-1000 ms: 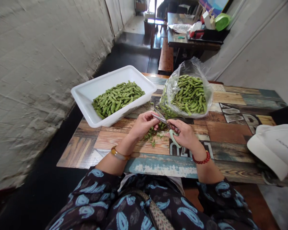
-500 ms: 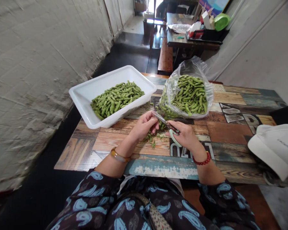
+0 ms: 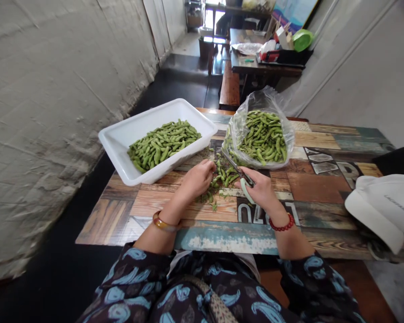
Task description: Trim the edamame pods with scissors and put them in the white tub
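Scissors (image 3: 247,190) with pale green handles are in my right hand (image 3: 257,187), their blades pointing up and left over the table. My left hand (image 3: 199,177) is closed, fingertips pinched together beside a loose pile of green pods (image 3: 226,176); whatever it pinches is hidden. Behind my hands, a white plastic tub (image 3: 120,137) on the left holds many pods. A clear plastic bag (image 3: 234,131) stands open on the right, full of pods. Small trimmings (image 3: 214,206) lie on the wood near my left hand.
The patchwork wood table (image 3: 318,187) carries a white cap (image 3: 385,204) at its right edge. Beyond it are a wooden bench (image 3: 229,85) and a second table (image 3: 240,65) with a black tray and a green item. A rough pale wall (image 3: 54,89) runs along the left.
My left hand has turned palm-down and drawn slightly away from the scissor blades, leaving a gap. The right hand stays almost in place with the scissors. The view has shifted slightly.
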The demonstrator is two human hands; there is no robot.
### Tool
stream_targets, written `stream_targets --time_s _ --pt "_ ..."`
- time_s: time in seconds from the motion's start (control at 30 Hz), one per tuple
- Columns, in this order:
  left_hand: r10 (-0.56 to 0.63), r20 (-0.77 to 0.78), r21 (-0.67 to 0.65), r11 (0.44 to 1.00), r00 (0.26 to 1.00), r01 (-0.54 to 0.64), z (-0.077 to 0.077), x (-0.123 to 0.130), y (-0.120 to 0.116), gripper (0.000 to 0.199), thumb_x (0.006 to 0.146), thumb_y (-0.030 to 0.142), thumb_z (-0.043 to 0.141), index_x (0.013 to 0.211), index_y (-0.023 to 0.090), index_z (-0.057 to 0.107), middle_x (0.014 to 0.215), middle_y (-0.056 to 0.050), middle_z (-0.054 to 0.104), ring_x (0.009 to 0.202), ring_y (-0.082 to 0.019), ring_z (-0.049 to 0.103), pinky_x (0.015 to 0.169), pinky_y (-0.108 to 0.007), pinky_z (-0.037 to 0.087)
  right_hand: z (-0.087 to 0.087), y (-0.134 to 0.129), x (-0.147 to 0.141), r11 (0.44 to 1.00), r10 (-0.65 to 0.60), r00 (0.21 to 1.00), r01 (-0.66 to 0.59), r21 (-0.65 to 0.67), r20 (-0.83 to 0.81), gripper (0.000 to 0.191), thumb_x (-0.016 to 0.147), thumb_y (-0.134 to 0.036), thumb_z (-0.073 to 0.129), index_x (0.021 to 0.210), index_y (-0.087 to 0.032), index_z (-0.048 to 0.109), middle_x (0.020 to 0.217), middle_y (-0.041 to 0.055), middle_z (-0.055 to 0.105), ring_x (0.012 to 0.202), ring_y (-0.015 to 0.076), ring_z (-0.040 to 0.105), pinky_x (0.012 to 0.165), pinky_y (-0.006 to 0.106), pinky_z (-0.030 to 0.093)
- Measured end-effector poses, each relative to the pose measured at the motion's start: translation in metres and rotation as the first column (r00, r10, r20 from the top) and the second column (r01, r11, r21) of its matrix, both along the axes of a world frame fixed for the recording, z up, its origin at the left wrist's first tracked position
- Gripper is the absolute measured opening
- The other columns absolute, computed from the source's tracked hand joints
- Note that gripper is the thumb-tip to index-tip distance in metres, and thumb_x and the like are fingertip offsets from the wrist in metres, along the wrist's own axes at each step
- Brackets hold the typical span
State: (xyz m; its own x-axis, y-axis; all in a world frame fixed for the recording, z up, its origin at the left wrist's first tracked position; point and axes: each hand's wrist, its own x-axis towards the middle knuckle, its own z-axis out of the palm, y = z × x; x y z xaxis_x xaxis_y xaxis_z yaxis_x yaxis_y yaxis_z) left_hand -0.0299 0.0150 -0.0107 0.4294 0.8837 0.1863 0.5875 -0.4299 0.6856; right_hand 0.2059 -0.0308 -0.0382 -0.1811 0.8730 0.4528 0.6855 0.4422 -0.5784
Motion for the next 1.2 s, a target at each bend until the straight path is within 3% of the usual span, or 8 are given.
stream_targets --time_s 0.17,0.3,0.37,0.47,0.6,0.73,0.9,1.2 --pt "-0.042 -0.187 -0.011 0.999 0.982 0.041 -0.001 0.003 -0.003 0.009 0.088 0.026 0.054 0.083 0.019 0.059 0.081 -0.007 0.062 0.072 -0.020 0.054 0.066 -0.030 0.040 0.003 -0.001 -0.001 1.000 0.008 1.000 -0.008 0.006 -0.003 0.041 0.085 -0.038 0.067 0.122 -0.020 0.065 0.110 0.0096 0.074 0.095 0.0241 0.072 0.086 0.038 0.060" --pt "-0.005 -0.221 -0.046 0.999 0.975 -0.006 -0.007 0.008 -0.003 0.012 0.077 0.029 0.069 0.079 0.020 0.062 0.079 -0.007 0.063 0.071 -0.020 0.054 0.064 -0.029 0.038 0.003 -0.001 -0.002 1.000 0.021 1.000 -0.021 0.002 0.003 0.040 0.085 -0.036 0.067 0.123 -0.021 0.065 0.110 0.0093 0.074 0.095 0.0242 0.071 0.087 0.039 0.059" --pt "0.004 -0.125 -0.062 0.998 0.992 -0.011 -0.009 0.009 -0.002 0.009 0.077 0.025 0.068 0.074 0.019 0.062 0.077 -0.006 0.063 0.072 -0.019 0.054 0.066 -0.029 0.039 0.003 -0.001 -0.003 1.000 0.025 1.000 -0.025 0.005 0.002 0.040 0.085 -0.036 0.067 0.122 -0.021 0.065 0.107 0.0096 0.074 0.095 0.0246 0.071 0.086 0.039 0.059" --pt "0.021 0.165 -0.174 0.985 0.986 0.008 -0.005 0.008 0.000 0.014 0.081 0.027 0.063 0.071 0.017 0.061 0.071 -0.003 0.060 0.069 -0.015 0.052 0.065 -0.026 0.039 0.002 -0.001 -0.004 1.000 0.021 0.999 -0.021 0.006 -0.028 0.041 0.084 -0.037 0.069 0.122 -0.021 0.065 0.105 0.0093 0.074 0.092 0.0244 0.072 0.086 0.039 0.059" --pt "0.151 0.578 -0.487 0.853 0.802 0.190 0.006 0.006 -0.003 0.030 0.082 0.045 0.065 0.081 0.016 0.057 0.071 0.000 0.059 0.053 -0.007 0.042 0.050 -0.019 0.031 0.004 -0.001 -0.003 1.000 0.027 0.998 -0.026 0.003 -0.057 0.042 0.084 -0.038 0.068 0.123 -0.023 0.064 0.102 0.0081 0.074 0.089 0.0230 0.070 0.086 0.039 0.058" --pt "0.259 0.688 -0.585 0.751 0.678 0.308 0.010 0.007 -0.006 0.035 0.076 0.044 0.074 0.084 0.014 0.057 0.071 -0.001 0.061 0.048 -0.003 0.039 0.043 -0.016 0.023 0.009 -0.002 -0.001 0.994 0.096 0.995 -0.097 -0.042 -0.013 0.048 0.082 -0.040 0.071 0.125 -0.020 0.061 0.097 0.0081 0.069 0.084 0.0214 0.066 0.078 0.036 0.058" --pt "0.255 0.697 -0.565 0.771 0.670 0.294 0.005 0.009 -0.007 0.031 0.075 0.040 0.075 0.084 0.013 0.064 0.068 -0.001 0.059 0.050 -0.004 0.042 0.043 -0.017 0.024 0.012 -0.004 0.000 0.980 0.171 0.985 -0.170 -0.100 -0.003 0.050 0.082 -0.042 0.071 0.126 -0.020 0.060 0.095 0.0071 0.064 0.075 0.0183 0.060 0.070 0.033 0.056" --pt "0.133 0.603 -0.445 0.874 0.786 0.194 0.006 0.007 -0.008 0.020 0.078 0.034 0.070 0.083 0.015 0.068 0.064 0.001 0.057 0.052 -0.007 0.041 0.049 -0.021 0.029 0.017 -0.006 -0.001 0.969 0.216 0.976 -0.215 -0.121 -0.007 0.047 0.082 -0.043 0.070 0.124 -0.022 0.061 0.088 0.0042 0.061 0.070 0.0163 0.055 0.067 0.031 0.054"
